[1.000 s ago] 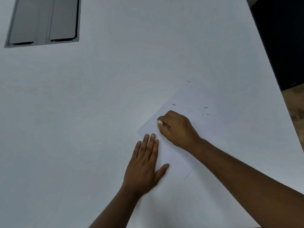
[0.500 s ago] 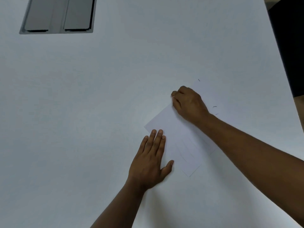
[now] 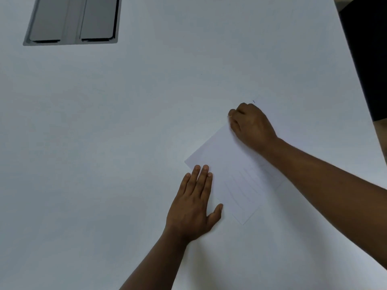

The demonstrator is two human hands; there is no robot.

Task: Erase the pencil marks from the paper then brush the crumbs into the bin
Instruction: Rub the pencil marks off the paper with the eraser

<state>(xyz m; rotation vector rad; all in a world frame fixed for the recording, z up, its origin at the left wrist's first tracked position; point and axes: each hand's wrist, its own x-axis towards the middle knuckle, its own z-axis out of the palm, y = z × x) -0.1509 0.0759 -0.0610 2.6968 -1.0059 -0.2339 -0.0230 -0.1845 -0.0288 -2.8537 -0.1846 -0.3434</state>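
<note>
A white sheet of paper (image 3: 219, 155) lies at an angle on the white table (image 3: 125, 143), with faint pencil lines (image 3: 243, 189) across its near half. My left hand (image 3: 194, 204) rests flat on the sheet's near left edge, fingers straight. My right hand (image 3: 251, 124) is curled at the sheet's far left edge, and a small white eraser tip (image 3: 229, 116) shows at its fingertips. One dark crumb (image 3: 253, 101) lies just beyond that hand. No bin is in view.
A grey metal hatch (image 3: 71, 21) with two flaps is set into the table at the far left. The table's right edge runs diagonally, with a dark object (image 3: 368, 59) beyond it.
My right hand slid from the sheet's near left corner up along the paper to its far edge. My left hand stayed pressed on the sheet. The view shifted slightly.
</note>
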